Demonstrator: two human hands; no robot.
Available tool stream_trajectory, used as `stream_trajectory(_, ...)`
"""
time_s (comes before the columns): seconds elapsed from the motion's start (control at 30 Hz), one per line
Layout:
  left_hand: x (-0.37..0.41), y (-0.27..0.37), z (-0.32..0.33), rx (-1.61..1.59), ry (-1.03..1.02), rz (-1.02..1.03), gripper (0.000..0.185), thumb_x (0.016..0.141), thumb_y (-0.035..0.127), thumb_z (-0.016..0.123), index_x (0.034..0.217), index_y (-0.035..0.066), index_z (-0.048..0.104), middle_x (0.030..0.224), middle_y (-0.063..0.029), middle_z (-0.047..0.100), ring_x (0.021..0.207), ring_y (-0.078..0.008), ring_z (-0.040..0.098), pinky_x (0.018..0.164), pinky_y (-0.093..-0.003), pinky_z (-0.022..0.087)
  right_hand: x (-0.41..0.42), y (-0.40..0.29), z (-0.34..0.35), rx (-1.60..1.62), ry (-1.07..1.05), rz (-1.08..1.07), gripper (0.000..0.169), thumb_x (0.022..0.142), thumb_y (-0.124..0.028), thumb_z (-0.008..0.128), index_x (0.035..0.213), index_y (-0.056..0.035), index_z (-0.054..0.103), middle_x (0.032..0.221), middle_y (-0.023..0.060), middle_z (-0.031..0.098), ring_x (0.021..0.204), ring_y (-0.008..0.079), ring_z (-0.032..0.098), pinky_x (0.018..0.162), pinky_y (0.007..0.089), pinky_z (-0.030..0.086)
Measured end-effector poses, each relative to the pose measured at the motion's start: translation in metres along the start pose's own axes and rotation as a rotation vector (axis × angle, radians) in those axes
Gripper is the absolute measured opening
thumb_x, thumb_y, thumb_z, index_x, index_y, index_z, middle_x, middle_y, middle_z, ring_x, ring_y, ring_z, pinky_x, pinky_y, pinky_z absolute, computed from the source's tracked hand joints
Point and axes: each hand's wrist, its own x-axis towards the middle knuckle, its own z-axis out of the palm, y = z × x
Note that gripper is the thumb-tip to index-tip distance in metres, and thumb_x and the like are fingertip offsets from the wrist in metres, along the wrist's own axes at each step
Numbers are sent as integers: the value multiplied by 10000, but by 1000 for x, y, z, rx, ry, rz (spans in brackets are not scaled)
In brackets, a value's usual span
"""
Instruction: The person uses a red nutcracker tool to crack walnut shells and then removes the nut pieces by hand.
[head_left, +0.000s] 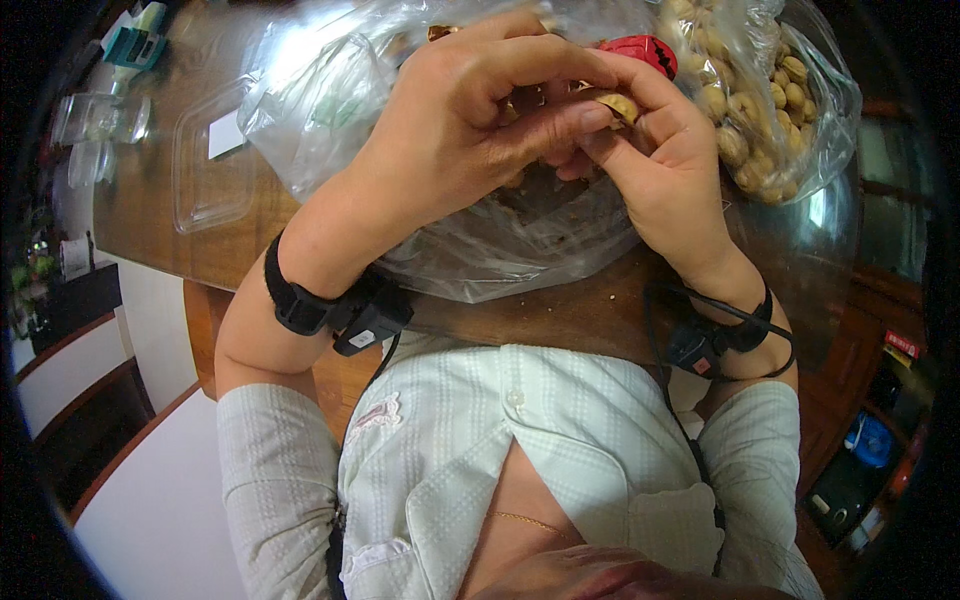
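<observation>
Both hands meet above an open clear plastic bag (480, 262) that lies on the wooden table. Between the fingertips is a piece of walnut (619, 106), pale on top with a dark edge. My left hand (480, 112) pinches it from the left with thumb and fingers, while my right hand (660, 150) has its thumb and curled fingers around its right side. Brown bits, partly hidden by the hands, lie in the bag beneath. A red object (641, 54) with a dark jagged opening shows just beyond the right fingers.
Whole walnuts (787, 97) fill a clear bag at the upper right. A clear plastic tray (214, 191) with a white card (226, 135) lies left of the large bag. Transparent containers (101, 120) and a teal-and-white object (135, 49) stand farther left. The table's edge is close to the torso.
</observation>
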Motion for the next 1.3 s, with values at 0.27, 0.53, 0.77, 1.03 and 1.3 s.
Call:
stream_trajectory(0.27, -1, -1, 4, -266, 81, -197, 194, 939, 143, 592, 1038, -24, 610, 886, -41, 643, 808, -88, 599, 703, -220, 493, 0, -6, 1, 19, 89, -35, 273, 913, -45, 584, 1177, 13, 545, 1016, 83, 648, 930, 114, 618, 789, 235, 514)
stream_trajectory(0.53, 1, 8, 0, -442, 7, -329, 202, 922, 116, 615, 1066, -13, 557, 872, -34, 611, 698, -62, 568, 598, -206, 452, 0, 1, -2, -342, 116, -238, 266, 898, -61, 608, 1151, 23, 597, 1016, 84, 665, 909, 135, 629, 804, 259, 497)
stream_trajectory(0.77, 0, -1, 3, -386, 45, -177, 175, 952, 125, 564, 1069, -5, 547, 859, -29, 612, 741, -65, 570, 633, -197, 460, 1, -2, -1, -237, 88, -191, 261, 897, -165, 652, 1083, 13, 610, 905, 67, 664, 830, 108, 621, 746, 242, 494)
stream_trajectory(1.03, -5, 1, 5, -446, -23, -249, 212, 974, 211, 537, 1060, 18, 524, 832, -21, 593, 686, -59, 566, 550, -199, 456, 1, -4, -6, -255, -27, -65, 321, 943, -350, 575, 895, -33, 562, 673, -18, 557, 586, 46, 499, 511, 198, 396)
stream_trajectory(1.3, -11, 11, 16, -361, 100, -279, 191, 996, 228, 487, 1017, 39, 501, 765, -14, 560, 590, -50, 516, 501, -191, 416, -3, -6, 8, 14, 35, 83, 290, 969, -354, 521, 931, -68, 552, 615, -23, 518, 447, 26, 432, 403, 166, 339)
